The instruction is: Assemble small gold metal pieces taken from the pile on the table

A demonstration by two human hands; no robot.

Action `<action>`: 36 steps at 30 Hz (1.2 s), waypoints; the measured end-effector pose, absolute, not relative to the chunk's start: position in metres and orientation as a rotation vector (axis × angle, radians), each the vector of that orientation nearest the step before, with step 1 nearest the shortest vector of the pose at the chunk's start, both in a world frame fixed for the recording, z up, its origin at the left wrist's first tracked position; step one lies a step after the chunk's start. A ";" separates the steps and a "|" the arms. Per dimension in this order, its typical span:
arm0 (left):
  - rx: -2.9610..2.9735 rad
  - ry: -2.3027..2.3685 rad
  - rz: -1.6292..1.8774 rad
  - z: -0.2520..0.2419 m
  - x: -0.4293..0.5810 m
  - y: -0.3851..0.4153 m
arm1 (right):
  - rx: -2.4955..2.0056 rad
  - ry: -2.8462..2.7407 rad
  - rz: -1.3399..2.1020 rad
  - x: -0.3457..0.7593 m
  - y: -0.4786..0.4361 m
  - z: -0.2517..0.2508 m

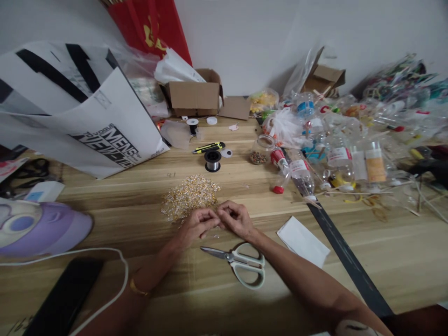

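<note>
My left hand (200,225) and my right hand (236,219) meet over the table, thumbs and fingertips pinched together and almost touching. Whatever lies between the fingertips is too small to make out. Just beyond my left hand is a loose pile of tiny gold and silver wire-like pieces (191,193). A few small clear bits lie on the wood below my fingers. Nearer to me rest scissors (241,262) with pale handles, blades pointing left. Behind the pile stands a black spool of silver wire (212,161), with a yellow and black utility knife (209,147) beside it.
Right of my hands lies folded white paper (303,241). Plastic bottles (338,161) crowd the right side, near a jar of beads (259,151). A large white bag (115,116), a purple device (45,228) and a black phone-like slab (65,296) occupy the left. A cardboard box (195,97) stands behind.
</note>
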State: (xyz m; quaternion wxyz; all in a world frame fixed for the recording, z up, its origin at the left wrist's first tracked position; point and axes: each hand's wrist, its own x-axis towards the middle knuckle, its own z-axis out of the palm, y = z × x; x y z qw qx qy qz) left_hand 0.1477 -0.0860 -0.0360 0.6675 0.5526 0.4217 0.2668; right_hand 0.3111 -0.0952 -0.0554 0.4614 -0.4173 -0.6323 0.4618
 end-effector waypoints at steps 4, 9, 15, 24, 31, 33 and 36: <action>1.246 0.927 0.586 -0.037 0.148 -0.087 | -1.053 -1.529 1.112 0.313 -0.094 -0.054; 1.225 0.952 0.630 -0.037 0.149 -0.086 | -1.079 -1.468 1.150 0.316 -0.091 -0.055; 1.181 1.004 0.683 -0.036 0.148 -0.085 | -1.098 -1.405 1.136 0.316 -0.091 -0.056; 1.158 1.112 0.832 -0.034 0.148 -0.085 | -1.095 -1.531 0.650 0.313 -0.095 -0.064; 1.174 1.128 0.848 -0.036 0.147 -0.085 | -0.858 -1.850 0.616 0.310 -0.098 -0.057; 1.176 1.131 0.848 -0.036 0.147 -0.085 | -0.864 -1.864 0.628 0.309 -0.097 -0.058; 1.167 1.132 0.850 -0.035 0.148 -0.085 | -0.892 -1.863 0.634 0.309 -0.097 -0.061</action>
